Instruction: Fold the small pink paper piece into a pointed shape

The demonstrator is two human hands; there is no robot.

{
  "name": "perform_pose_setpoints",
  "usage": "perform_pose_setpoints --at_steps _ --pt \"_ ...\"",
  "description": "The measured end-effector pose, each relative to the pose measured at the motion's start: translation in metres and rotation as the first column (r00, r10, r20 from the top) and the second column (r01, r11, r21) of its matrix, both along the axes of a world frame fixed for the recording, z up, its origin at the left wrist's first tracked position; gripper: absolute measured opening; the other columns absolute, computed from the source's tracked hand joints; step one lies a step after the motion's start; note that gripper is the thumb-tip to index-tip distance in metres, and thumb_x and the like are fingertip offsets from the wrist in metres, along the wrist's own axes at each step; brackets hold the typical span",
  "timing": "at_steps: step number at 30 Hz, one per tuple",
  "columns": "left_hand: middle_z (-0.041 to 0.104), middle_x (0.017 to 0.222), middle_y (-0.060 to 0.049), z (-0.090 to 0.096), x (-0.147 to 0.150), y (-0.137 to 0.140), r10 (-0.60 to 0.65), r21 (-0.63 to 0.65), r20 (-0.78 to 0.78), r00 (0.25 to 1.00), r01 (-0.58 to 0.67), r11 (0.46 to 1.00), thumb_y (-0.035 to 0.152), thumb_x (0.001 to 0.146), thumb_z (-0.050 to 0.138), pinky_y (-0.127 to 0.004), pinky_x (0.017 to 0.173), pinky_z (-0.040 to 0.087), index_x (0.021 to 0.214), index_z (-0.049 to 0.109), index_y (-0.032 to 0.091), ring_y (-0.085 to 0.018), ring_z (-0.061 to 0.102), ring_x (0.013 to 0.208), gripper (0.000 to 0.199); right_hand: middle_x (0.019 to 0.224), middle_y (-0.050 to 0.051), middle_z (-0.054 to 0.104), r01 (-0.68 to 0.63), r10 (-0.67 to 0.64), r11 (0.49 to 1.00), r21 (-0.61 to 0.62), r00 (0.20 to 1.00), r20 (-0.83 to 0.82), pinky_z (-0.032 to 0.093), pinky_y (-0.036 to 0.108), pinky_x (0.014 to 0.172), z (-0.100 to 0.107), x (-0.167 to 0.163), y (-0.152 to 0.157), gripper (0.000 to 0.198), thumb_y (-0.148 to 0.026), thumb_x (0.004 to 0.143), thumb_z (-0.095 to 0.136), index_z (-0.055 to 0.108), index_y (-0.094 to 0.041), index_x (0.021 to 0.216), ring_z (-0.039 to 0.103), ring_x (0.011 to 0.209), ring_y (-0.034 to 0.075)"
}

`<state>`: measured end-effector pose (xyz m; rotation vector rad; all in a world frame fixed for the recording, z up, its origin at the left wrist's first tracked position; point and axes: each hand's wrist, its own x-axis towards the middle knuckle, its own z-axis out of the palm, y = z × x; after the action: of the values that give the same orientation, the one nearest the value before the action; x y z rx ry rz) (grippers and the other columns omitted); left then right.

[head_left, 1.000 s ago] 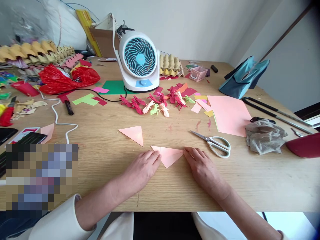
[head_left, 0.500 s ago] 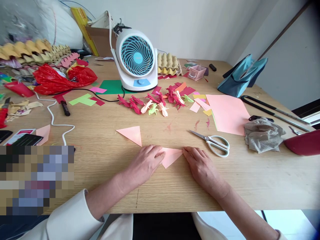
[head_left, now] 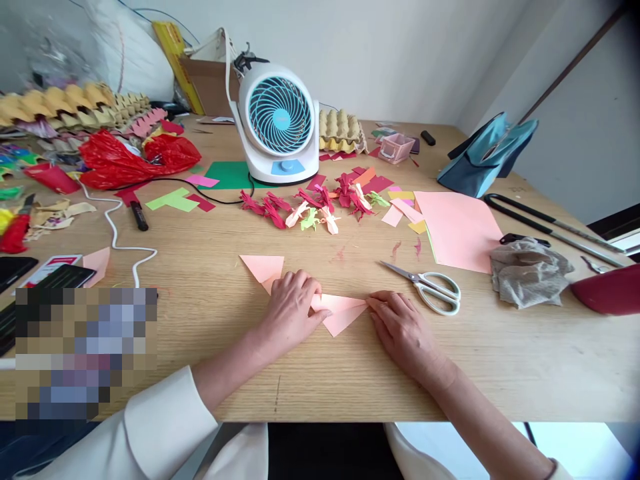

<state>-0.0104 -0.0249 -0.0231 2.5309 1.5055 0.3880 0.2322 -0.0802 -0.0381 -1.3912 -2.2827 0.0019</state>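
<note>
Now, left hand (head_left: 291, 310): flat on the folded pink paper triangle (head_left: 343, 311), fingers pressing, not gripping.
Right hand (head_left: 400, 327): fingertips press its right corner.
Paper: on the wooden table (head_left: 500, 360), near the white-handled scissors (head_left: 429, 287).

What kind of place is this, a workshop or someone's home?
Probably a home craft table for paper folding: a wooden table strewn with folded paper figures and coloured scraps, scissors, a desk fan, and both hands pressing a pink paper triangle.

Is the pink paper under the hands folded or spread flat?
Folded: the pink paper is a small layered triangle with a visible crease, pressed to the table by the left hand and right hand.
</note>
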Motion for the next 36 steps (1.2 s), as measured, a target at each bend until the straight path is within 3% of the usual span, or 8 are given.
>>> perform_pose_setpoints --at_steps 7,12,15,17,21,31,36 --pt "0.067 0.082 0.002 0.011 0.007 0.01 -0.135 -0.133 0.102 0.986 0.148 0.98 0.024 0.08 0.071 -0.034 0.079 0.036 0.088 0.056 0.021 -0.018 0.06 0.08 0.018 0.113 0.012 0.062 0.008 -0.023 0.991 -0.131 0.993 -0.12 0.05 0.042 0.091 0.008 0.0 0.003 0.032 -0.018 0.091 0.056 0.057 -0.018 0.123 0.057 0.104 0.025" --pt "0.066 0.075 0.004 0.016 0.01 0.014 -0.212 -0.214 0.254 0.944 0.268 0.939 0.018 0.076 0.069 -0.027 0.071 0.037 0.078 0.059 0.021 -0.015 0.059 0.074 0.01 0.094 0.007 0.066 -0.097 0.054 0.951 -0.295 0.987 -0.151 0.048 0.033 0.079 0.034 -0.015 0.017 0.013 -0.019 0.091 0.058 0.066 -0.019 0.102 0.06 0.087 0.019" --pt "0.065 0.073 0.004 0.018 0.008 0.015 -0.134 -0.307 0.385 0.913 0.264 0.914 0.023 0.08 0.066 -0.024 0.065 0.039 0.075 0.061 0.02 -0.013 0.059 0.07 0.007 0.074 0.001 0.06 -0.136 0.054 0.896 -0.423 0.978 -0.2 0.038 0.025 0.061 0.043 -0.025 0.027 0.018 -0.02 0.092 0.055 0.062 -0.018 0.075 0.052 0.066 0.012" --pt "0.064 0.07 0.003 0.022 0.004 0.016 -0.073 -0.363 0.444 0.893 0.253 0.897 0.028 0.084 0.063 -0.022 0.061 0.039 0.073 0.063 0.019 -0.012 0.058 0.066 0.015 0.07 -0.001 0.057 -0.17 0.04 0.864 -0.474 0.962 -0.271 0.034 0.024 0.057 0.043 -0.028 0.032 0.024 -0.022 0.092 0.054 0.058 -0.018 0.069 0.047 0.061 0.01" --pt "0.066 0.071 0.002 0.028 -0.005 0.02 -0.011 -0.394 0.502 0.865 0.24 0.887 0.028 0.085 0.061 -0.021 0.062 0.04 0.07 0.065 0.017 -0.012 0.061 0.069 0.019 0.069 -0.002 0.055 -0.22 -0.007 0.822 -0.526 0.919 -0.394 0.034 0.023 0.058 0.033 -0.03 0.036 0.027 -0.03 0.095 0.051 0.058 -0.017 0.072 0.046 0.063 0.01" --pt "0.062 0.066 0.001 0.022 -0.02 0.036 0.07 -0.371 0.546 0.835 0.165 0.914 0.036 0.08 0.063 -0.022 0.06 0.039 0.067 0.064 0.016 -0.012 0.053 0.064 0.024 0.071 0.0 0.056 -0.223 -0.072 0.797 -0.561 0.887 -0.456 0.034 0.023 0.057 0.023 -0.023 0.036 0.031 -0.037 0.095 0.05 0.06 -0.016 0.074 0.048 0.064 0.011" --pt "0.059 0.061 0.002 0.02 -0.022 0.039 0.145 -0.436 0.569 0.809 0.147 0.888 0.04 0.078 0.064 -0.022 0.056 0.037 0.066 0.062 0.015 -0.01 0.049 0.058 0.027 0.067 -0.002 0.053 -0.224 -0.087 0.791 -0.57 0.88 -0.467 0.033 0.023 0.056 0.023 -0.022 0.036 0.032 -0.039 0.094 0.051 0.059 -0.017 0.073 0.045 0.062 0.011"
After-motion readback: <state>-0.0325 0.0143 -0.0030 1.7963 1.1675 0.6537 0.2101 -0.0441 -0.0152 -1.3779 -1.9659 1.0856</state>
